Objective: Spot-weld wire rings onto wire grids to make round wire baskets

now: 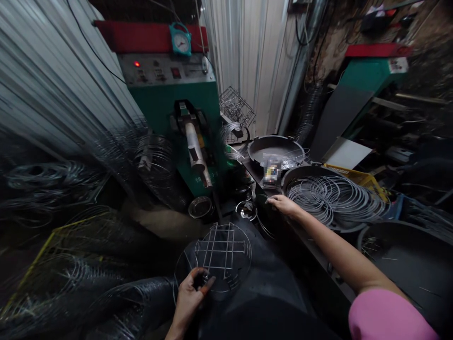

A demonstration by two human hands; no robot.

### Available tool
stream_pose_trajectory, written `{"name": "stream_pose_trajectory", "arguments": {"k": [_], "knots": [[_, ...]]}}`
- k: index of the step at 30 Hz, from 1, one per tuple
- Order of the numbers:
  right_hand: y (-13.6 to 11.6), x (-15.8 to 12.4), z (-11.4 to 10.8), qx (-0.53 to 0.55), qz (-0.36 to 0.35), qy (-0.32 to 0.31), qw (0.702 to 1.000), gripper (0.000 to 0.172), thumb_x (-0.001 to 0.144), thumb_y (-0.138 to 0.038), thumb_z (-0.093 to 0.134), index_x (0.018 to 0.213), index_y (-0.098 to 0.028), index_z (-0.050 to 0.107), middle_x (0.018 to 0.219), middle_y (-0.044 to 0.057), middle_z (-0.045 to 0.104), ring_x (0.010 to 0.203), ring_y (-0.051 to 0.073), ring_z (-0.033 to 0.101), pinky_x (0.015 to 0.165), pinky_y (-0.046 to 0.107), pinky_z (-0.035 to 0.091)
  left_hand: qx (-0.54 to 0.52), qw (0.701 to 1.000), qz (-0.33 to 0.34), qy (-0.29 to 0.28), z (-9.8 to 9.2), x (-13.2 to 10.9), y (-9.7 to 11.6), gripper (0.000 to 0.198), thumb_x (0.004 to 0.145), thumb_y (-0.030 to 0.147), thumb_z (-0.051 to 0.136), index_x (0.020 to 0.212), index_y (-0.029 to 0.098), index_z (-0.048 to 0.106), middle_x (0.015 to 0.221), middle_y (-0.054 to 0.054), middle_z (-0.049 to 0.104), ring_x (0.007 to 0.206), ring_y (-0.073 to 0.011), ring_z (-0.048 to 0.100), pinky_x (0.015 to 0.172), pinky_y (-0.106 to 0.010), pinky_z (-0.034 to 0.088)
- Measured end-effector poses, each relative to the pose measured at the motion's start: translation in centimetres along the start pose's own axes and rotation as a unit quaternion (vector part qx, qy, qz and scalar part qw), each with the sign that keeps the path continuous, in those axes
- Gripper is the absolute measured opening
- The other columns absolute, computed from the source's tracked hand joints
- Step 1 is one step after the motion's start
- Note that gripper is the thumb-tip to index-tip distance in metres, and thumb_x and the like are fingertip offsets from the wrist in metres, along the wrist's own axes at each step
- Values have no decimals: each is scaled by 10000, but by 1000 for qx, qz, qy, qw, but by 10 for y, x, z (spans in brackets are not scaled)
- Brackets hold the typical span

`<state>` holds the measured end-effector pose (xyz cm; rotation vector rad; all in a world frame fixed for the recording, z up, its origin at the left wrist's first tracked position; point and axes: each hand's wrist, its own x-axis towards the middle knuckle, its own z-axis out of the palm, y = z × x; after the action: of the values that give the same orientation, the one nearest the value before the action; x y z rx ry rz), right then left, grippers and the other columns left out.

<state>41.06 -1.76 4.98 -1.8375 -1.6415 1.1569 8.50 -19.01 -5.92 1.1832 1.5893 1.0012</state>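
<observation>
- Machine [201,89], green with red top, upper left of centre; one red lamp lit.
- Counter [320,255], running from centre to lower right of the frame; carries the pans.
- Dark pan [417,264], lower right; a few loose wire pieces inside.
- Wire rings [329,196], many, overlapping, heaped in a second pan, right of centre; apparently stock left to use.
- Wire rack [224,250], lower centre, over dark cloth [272,307] on the lap. Crossed bars sit within a round outline; judged part-made, grid formed, though whether every joint is fixed cannot be told.
- Left hand [189,295], lower centre; thumb and forefinger seem to pinch the rack's near edge.
- Right hand [286,205], just right of centre, at the counter's edge; fingertips bunched, whether on a thin wire cannot be told.
</observation>
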Motion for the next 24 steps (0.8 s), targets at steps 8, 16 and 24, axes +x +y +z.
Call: {"name": "stream_pose_trajectory", "arguments": {"k": [8, 16, 24], "knots": [[8, 2, 5, -249, -62, 17, 966, 234, 850, -236, 488, 998, -155, 649, 991, 107, 681, 906, 207, 604, 714, 245, 398, -2, 999, -45, 25, 14, -11, 9, 443, 519, 495, 754, 783, 156, 644, 697, -28, 642, 623, -165, 581, 602, -255, 467], [-5, -14, -4, -278, -69, 84, 955, 284, 876, -267, 437, 1100, -202, 599, 979, 90, 694, 882, 219, 625, 703, 256, 408, -15, 996, -94, 3, 13, -14, -1, 506, 430, 511, 781, 770, 154, 667, 648, -25, 635, 602, -173, 582, 574, -263, 475], [-24, -36, -16, -97, -172, 192, 961, 275, 839, -289, 439, 1018, -185, 619, 880, 63, 682, 800, 198, 610, 730, 283, 444, -82, 987, -114, -79, -6, -15, -9, 728, 511, 375, 793, 1180, 174, 589, 745, -3, 615, 552, -85, 488, 541, -218, 429]]}}
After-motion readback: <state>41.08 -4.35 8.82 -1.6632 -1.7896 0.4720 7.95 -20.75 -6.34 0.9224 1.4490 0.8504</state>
